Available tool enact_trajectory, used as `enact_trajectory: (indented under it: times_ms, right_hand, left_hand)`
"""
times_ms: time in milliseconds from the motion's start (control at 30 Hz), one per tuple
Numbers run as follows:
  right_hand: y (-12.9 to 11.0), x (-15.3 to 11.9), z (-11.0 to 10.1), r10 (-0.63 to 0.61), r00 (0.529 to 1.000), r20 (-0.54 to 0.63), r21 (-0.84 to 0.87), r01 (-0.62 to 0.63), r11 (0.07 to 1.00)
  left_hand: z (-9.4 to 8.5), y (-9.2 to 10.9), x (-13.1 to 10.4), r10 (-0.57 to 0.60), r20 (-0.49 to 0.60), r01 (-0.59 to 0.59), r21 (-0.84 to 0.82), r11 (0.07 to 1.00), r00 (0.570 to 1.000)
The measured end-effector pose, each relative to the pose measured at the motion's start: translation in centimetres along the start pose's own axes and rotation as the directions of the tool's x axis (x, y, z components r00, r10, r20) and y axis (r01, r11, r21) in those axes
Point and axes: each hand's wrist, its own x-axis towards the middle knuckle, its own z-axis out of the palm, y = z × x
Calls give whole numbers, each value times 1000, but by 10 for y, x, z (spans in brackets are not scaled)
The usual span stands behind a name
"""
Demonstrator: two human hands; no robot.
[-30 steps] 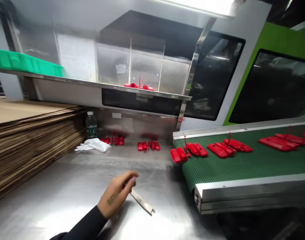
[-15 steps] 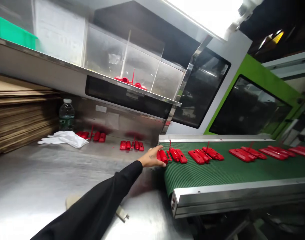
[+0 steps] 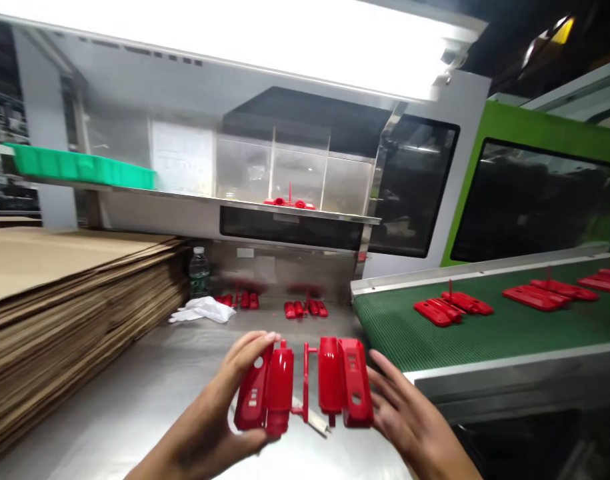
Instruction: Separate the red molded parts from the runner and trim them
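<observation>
The person has a red moulded part set [image 3: 305, 387] held up over the steel table [image 3: 149, 373], four shells joined by a thin runner down the middle. The left hand [image 3: 225, 413] is wrapped around the left pair of shells, thumb underneath and fingers curled over the top edge, so that side is really gripped. The right hand [image 3: 409, 413] is open, fingers spread, just touching or maybe only beside the right-hand shell; it's hard to tell which. That's the risky bit: the whole thing hangs off one side, and that skinny runner looks like it could flex or snap if the free half sags or gets bumped. If it lets go, the shells drop onto the table, right near the small metal tool [image 3: 312, 420] lying under them. The green conveyor [image 3: 399, 333] edge is also close to the right hand, an easy knock.
</observation>
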Motion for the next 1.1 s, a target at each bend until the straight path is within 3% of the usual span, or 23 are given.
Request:
enact_trajectory:
  times_ms: [67,133,167,233,267,333,400,467,567,700,967,1100]
  right_hand:
    - [-8,27,22,120,951,284,146,-167,975]
    - [-5,35,43,142,899,413,205,-243,948]
    - [0,34,51,140,890,434,225,-257,940]
    - [10,26,60,149,879,453,238,-280,930]
    - [15,22,62,160,874,459,236,-294,926]
    - [22,15,64,190,867,462,242,-329,913]
    - [26,11,65,213,865,454,245,-351,904]
    - [28,9,66,222,863,454,242,-359,902]
    - [29,6,68,226,868,443,248,-360,899]
    - [28,2,67,255,864,435,242,-385,891]
    - [40,2,51,252,846,470,292,-419,860]
    - [57,4,46,231,878,420,240,-353,905]
  left_hand:
    - [-5,5,-26,-60,-22,58,-81,995,998]
    - [-7,9,-45,-142,-125,83,-392,916,982]
    - [-8,11,-52,-205,-174,63,-596,800,963]
    - [-8,12,-63,-380,-139,40,-903,428,915]
    - [-8,13,-68,-462,-60,61,-968,243,885]
    - [-6,14,-74,-567,135,144,-989,-30,812]
    - [-3,17,-77,-596,264,205,-965,-165,758]
    - [1,20,-75,-604,323,251,-947,-203,729]
    - [4,26,-68,-639,374,342,-922,-179,672]
    - [5,34,-59,-693,342,365,-923,-121,635]
    - [-1,60,-59,-637,290,309,-947,-86,714]
    - [-1,55,-68,-555,266,261,-961,-90,788]
